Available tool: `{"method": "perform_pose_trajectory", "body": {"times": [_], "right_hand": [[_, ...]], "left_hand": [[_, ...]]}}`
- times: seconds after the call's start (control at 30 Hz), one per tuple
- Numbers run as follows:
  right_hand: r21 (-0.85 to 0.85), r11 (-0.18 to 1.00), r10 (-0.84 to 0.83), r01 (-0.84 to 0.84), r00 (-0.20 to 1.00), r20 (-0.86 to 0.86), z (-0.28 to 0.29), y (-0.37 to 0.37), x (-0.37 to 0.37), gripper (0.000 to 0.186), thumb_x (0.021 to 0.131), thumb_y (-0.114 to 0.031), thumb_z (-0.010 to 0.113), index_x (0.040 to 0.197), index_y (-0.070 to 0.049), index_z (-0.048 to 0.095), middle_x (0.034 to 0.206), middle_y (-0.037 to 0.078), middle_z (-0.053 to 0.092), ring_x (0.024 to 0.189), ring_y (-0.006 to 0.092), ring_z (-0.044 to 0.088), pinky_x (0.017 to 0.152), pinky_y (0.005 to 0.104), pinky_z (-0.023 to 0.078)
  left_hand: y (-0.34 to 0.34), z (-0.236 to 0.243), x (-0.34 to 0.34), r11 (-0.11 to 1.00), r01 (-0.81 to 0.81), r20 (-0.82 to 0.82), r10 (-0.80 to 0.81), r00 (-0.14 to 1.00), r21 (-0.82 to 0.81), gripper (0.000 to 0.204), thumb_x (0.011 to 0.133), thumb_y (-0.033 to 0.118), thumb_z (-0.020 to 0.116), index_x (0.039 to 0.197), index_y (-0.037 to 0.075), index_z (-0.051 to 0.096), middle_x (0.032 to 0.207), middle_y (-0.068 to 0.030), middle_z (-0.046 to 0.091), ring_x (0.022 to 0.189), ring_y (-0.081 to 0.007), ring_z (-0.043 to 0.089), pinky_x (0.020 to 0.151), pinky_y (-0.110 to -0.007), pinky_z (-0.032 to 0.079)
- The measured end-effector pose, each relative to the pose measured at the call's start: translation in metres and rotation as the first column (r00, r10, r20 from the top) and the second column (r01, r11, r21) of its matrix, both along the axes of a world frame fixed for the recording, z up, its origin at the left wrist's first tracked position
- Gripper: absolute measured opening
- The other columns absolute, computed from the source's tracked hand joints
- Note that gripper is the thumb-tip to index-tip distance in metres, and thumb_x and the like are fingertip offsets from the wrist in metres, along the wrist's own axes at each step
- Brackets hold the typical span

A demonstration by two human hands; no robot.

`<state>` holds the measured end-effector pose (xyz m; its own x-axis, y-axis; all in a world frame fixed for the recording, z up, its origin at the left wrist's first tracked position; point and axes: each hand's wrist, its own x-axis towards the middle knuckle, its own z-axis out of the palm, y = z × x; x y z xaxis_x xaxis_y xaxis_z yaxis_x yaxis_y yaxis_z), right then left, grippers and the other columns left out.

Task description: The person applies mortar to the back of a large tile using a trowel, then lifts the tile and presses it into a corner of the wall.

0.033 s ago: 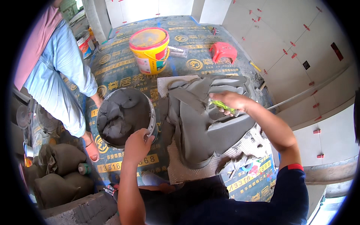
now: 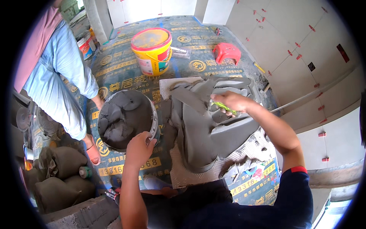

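My left hand (image 2: 140, 149) is closed on the near right rim of a round bucket (image 2: 154, 118), which holds thick grey mortar (image 2: 131, 114). My right hand (image 2: 234, 102) grips the bright green handle of a trowel (image 2: 219, 104); mortar and my fingers hide most of its blade. Under it, a heavy uneven layer of wet mortar (image 2: 198, 131) covers much of a pale ribbed tile (image 2: 181, 168) lying on the floor. Bare ribs show along the tile's near edge and far left corner. Another person's hand (image 2: 98, 103) is at the bucket's far left side.
A yellow bucket with a red rim (image 2: 151, 51) stands beyond the mortar bucket, and a red plastic stool (image 2: 227, 53) farther right. The other person's slippered foot (image 2: 92, 150) is by the bucket. Full sacks (image 2: 65, 179) lie at left. A tiled wall (image 2: 297, 42) rises on the right.
My right hand and the trowel have shifted very slightly left. My left hand stays at the bucket's rim.
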<state>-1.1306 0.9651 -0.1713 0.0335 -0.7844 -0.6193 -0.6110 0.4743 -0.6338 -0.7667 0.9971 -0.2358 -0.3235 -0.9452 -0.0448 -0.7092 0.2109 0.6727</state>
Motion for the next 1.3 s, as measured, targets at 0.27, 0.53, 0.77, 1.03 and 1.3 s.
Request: {"method": "perform_pose_trajectory", "body": {"times": [0.27,0.53,0.77,1.03,1.3], "right_hand": [[-0.260,0.882,0.095,-0.393,0.688,-0.719,-0.043,-0.074,-0.016,0.059,0.093,-0.055,0.039,0.108,-0.001,0.059,0.103,0.027,0.063,0.103,0.0429,0.058,0.090,0.0508,0.044],[-0.189,0.960,-0.065,-0.206,0.493,-0.868,-0.065,-0.112,-0.142,0.056,0.095,-0.052,0.038,0.115,-0.003,0.055,0.107,0.025,0.062,0.104,0.0429,0.058,0.091,0.0482,0.046],[-0.384,0.916,-0.309,-0.114,0.408,-0.859,-0.042,-0.066,-0.151,0.050,0.093,-0.048,0.046,0.114,-0.003,0.055,0.100,0.021,0.065,0.092,0.0338,0.064,0.079,0.0442,0.051],[-0.194,0.978,-0.100,0.075,0.988,-0.119,0.030,-0.026,-0.022,0.043,0.093,-0.044,0.053,0.111,-0.006,0.058,0.066,0.003,0.055,0.044,0.0090,0.048,0.037,0.0253,0.040],[-0.141,0.972,0.154,-0.190,0.961,-0.230,-0.038,-0.138,0.031,0.043,0.095,-0.039,0.047,0.109,0.000,0.059,0.068,0.011,0.058,0.047,0.0183,0.055,0.043,0.0342,0.046]], "left_hand": [[-0.010,-0.013,0.014,0.995,-0.028,-0.017,0.029,0.999,0.091,0.017,0.079,0.013,0.066,0.089,0.000,0.061,0.081,-0.0167,0.062,0.074,-0.0331,0.062,0.066,-0.039,0.048],[-0.008,-0.017,0.040,0.989,-0.134,-0.038,0.137,0.990,0.062,0.018,0.079,0.009,0.067,0.091,-0.002,0.060,0.079,-0.0183,0.062,0.070,-0.0320,0.063,0.063,-0.038,0.049],[-0.005,-0.002,0.037,0.983,-0.172,-0.069,0.168,0.983,-0.058,0.010,0.080,0.011,0.066,0.085,0.003,0.062,0.074,-0.0172,0.061,0.070,-0.0347,0.061,0.063,-0.040,0.048],[-0.010,0.001,0.018,0.956,-0.206,-0.156,0.175,0.972,-0.211,0.007,0.082,0.011,0.065,0.083,0.005,0.063,0.075,-0.0154,0.062,0.068,-0.0359,0.060,0.060,-0.041,0.047],[0.000,0.000,0.022,0.940,-0.209,-0.110,0.185,0.977,-0.271,0.006,0.082,0.008,0.065,0.084,0.003,0.063,0.073,-0.0154,0.062,0.065,-0.0336,0.060,0.060,-0.038,0.047]]}}
